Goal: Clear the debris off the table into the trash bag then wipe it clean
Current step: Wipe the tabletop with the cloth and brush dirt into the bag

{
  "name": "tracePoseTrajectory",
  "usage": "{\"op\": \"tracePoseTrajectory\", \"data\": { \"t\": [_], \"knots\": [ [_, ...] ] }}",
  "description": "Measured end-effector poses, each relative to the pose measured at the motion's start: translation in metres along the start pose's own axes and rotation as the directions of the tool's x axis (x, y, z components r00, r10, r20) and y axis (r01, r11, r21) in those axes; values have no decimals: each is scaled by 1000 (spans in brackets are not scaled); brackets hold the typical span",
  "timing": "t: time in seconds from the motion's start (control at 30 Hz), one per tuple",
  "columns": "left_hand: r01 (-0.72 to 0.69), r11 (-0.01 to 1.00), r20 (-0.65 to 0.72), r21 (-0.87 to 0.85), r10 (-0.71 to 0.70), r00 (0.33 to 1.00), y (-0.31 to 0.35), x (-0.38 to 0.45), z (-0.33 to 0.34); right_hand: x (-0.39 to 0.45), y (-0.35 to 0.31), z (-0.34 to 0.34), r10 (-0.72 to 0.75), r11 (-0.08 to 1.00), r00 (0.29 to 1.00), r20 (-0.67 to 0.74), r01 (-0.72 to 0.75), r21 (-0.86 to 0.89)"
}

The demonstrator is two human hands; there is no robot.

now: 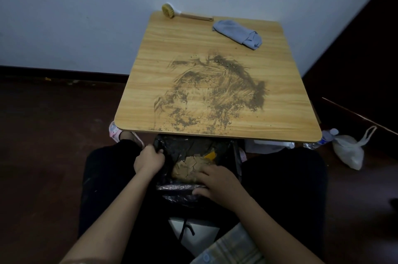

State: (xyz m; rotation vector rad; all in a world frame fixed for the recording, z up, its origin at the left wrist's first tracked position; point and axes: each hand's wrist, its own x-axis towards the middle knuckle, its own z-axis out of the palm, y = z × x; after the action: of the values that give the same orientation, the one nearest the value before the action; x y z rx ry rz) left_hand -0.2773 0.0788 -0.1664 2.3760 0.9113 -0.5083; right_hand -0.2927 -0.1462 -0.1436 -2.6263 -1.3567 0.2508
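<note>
Below table edge (215, 133), trash bag (172, 147), both hands.

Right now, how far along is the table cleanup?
Partly done. Some dirt already lies in the trash bag below the table's near edge. In hand: the left hand grips the bag's rim and the right hand rests at its opening. Left: smeared dirt still covers the tabletop, and the brush and cloth lie untouched, so wiping hasn't begun.

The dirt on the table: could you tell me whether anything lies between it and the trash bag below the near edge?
Nothing visible does. The dirt reaches the table's near edge, directly above the open trash bag.
</note>
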Motion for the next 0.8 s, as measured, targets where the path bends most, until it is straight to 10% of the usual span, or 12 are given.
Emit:
{"op": "tracePoseTrajectory", "data": {
  "t": [0.6, 0.8],
  "knots": [
    [-25, 1000, -17, -5, 25, 1000, -2, -3, -8, 1, 2, 1, 13, 999, 998, 53, -15, 38],
    [-41, 999, -39, -33, 40, 998, -4, -4, -10, -10, 14, -4, 156, 988, 922, -353, -143, 61]
  ]
}}
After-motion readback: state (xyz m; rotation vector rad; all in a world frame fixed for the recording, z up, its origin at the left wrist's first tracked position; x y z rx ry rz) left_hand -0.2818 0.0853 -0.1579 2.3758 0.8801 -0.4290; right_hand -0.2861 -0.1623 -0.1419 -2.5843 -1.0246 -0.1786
